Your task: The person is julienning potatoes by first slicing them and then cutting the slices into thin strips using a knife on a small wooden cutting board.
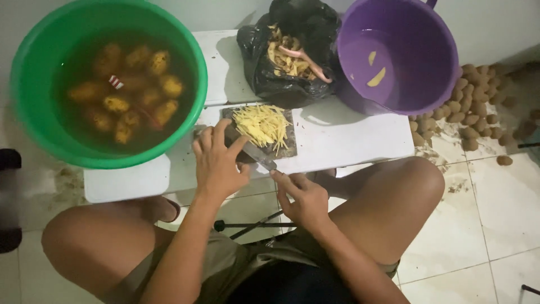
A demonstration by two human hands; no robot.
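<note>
The left hand [216, 163] is being pressed, fingers spread, beside the knife [256, 155]; the right hand [304, 197] is being closed around its handle, while the light, slippery potato strips [261, 125] just beyond are probably best gathered in bunches.

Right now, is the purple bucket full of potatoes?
No, the purple bucket holds only a couple of yellow slices on its bare bottom.

Dark knife [256, 155] lying flat and slanted at the near edge of a small dark cutting board [287, 147], pale yellow potato strips [261, 125] piled loosely on the board's middle
</note>
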